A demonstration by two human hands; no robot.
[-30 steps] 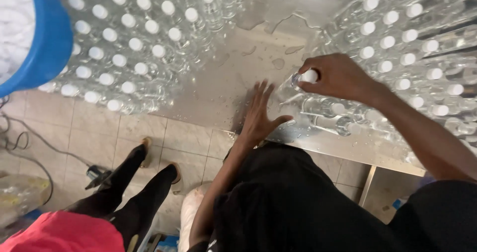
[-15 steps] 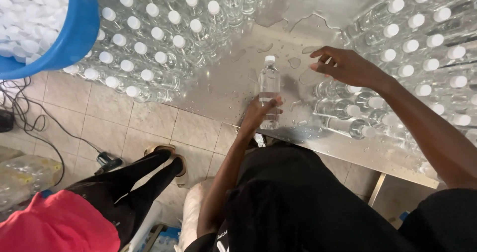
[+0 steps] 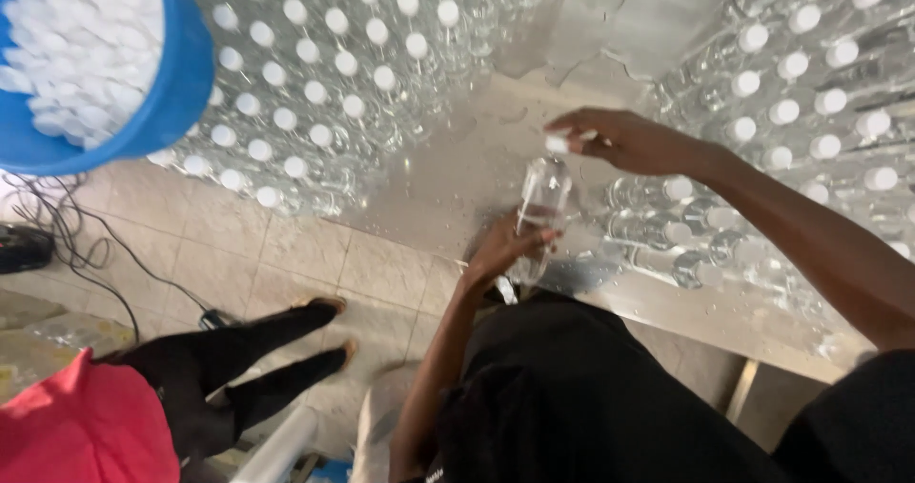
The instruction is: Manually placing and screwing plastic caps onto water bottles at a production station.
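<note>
While the left hand [image 3: 505, 250] clasped a clear plastic bottle [image 3: 540, 207] round its lower body, fingers wrapped shut on it, the bottle stood tilted a little over the wet metal table [image 3: 448, 173], mouth uncapped. Just above the mouth, the right hand [image 3: 634, 140] pinched a small white cap [image 3: 557, 144] between fingertips, closed on it, cap not yet seated. Judged step: capping. The next move likely called for lining the cap square on the neck and pressing or twisting while the lower hand held steady.

Right of the grip, capped clear bottles lay on their sides [image 3: 686, 240], and beyond them stood an upright block of bottles [image 3: 810, 92], white tops. Left and beyond the grip stood another block of white-capped bottles [image 3: 324, 92]. Far left, a blue bucket [image 3: 162, 102] held loose white caps. No labels were visible on any bottle; no signs seen. Below left, another person's black-clad legs [image 3: 238, 369] and red garment [image 3: 76, 426] stood on the tiled floor [image 3: 286, 254], cables [image 3: 86, 245] nearby.
</note>
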